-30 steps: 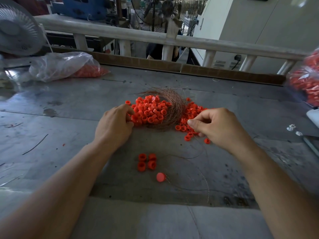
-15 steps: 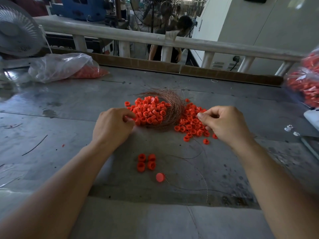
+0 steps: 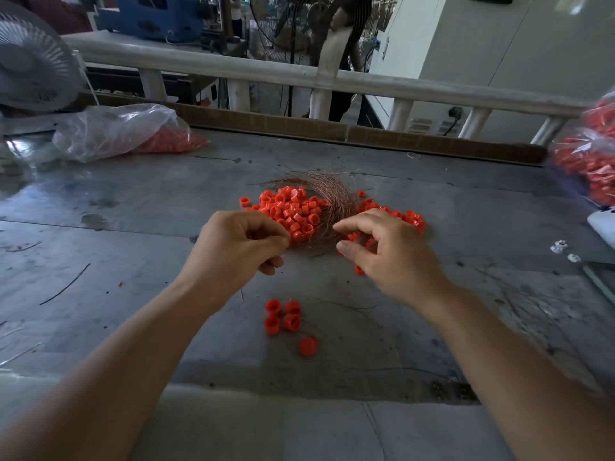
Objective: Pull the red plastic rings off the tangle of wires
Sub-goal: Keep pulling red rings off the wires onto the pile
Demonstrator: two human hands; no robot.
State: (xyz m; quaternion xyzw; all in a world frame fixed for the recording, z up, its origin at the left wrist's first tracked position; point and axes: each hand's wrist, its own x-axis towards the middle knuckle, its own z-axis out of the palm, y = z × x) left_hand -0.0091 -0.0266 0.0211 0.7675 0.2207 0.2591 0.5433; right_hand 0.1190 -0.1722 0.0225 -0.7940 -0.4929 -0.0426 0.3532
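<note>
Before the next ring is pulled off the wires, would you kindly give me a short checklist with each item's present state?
1. The left hand is at the near edge of the wire tangle, fingertips pinched together: ok.
2. What the left grip holds: cannot tell.
3. The right hand is beside the tangle, thumb and forefinger apart, no ring seen between them: not ok.
4. The red rings are heaped against the tangle, close to both hands: ok.
5. The loose rings lie apart near the front of the table, away from the hands: ok.
</note>
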